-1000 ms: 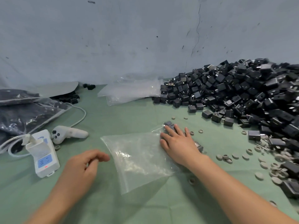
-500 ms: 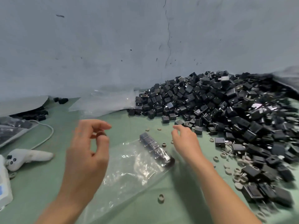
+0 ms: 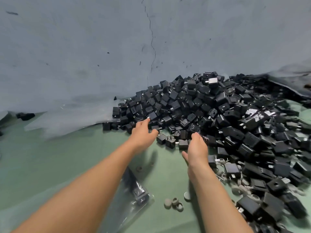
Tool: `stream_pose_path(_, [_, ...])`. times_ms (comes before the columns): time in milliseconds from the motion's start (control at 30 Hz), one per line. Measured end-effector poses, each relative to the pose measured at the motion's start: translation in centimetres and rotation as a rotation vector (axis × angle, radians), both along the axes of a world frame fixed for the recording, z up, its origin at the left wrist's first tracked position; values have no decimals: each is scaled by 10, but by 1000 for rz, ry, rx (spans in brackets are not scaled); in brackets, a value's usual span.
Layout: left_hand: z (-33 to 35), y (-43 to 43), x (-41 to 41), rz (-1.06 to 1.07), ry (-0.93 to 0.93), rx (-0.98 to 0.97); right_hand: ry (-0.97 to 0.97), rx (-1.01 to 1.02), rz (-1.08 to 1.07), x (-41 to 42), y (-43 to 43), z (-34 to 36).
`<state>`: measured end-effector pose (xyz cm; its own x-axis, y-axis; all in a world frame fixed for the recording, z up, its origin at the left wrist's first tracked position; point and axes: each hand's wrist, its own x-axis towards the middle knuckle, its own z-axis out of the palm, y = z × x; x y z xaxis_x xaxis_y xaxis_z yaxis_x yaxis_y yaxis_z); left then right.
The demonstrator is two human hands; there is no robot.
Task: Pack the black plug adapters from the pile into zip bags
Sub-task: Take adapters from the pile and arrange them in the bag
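A big pile of black plug adapters (image 3: 218, 111) lies against the grey wall, spreading to the right. Both arms reach out to its near edge. My left hand (image 3: 143, 133) hovers over the adapters at the pile's left front, fingers spread and holding nothing. My right hand (image 3: 196, 148) is edge-on beside a few loose adapters (image 3: 171, 140), fingers loosely bent, nothing in it. A clear zip bag (image 3: 134, 194) with a few adapters inside lies on the green table under my left forearm, partly hidden.
A stack of clear bags (image 3: 67, 121) lies at the wall, left of the pile. Small grey rubber rings (image 3: 175, 203) are scattered on the green table (image 3: 50, 162) near my right forearm and along the pile's front edge.
Both hands left the zip bag and stretched forward to the pile's edge. The view swung right, so the bag now sits low under my left arm.
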<state>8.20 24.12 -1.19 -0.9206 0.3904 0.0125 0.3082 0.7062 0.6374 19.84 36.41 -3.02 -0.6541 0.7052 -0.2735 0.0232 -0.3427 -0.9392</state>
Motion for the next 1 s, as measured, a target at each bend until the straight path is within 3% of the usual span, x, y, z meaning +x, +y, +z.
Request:
stream_pose_path(200, [-23,21,-42,14,-28,-87,18,-5,87,-15,16,-7])
stream_pose_path(367, [-45,32,-22,40,159,-100,95,-187,106,-22,12,-15])
stream_pose_path(467, [-50,34,-6,28,155,64,160,-302,140,-19,3,-12])
stream_pose_path(667, [-34,54,27,71,-131,463,251,-577,187,-16,-21,-5])
stream_pose_path(1000, [-11,38,48,215,-542,1123,396,-823,153,-7,-13,-12])
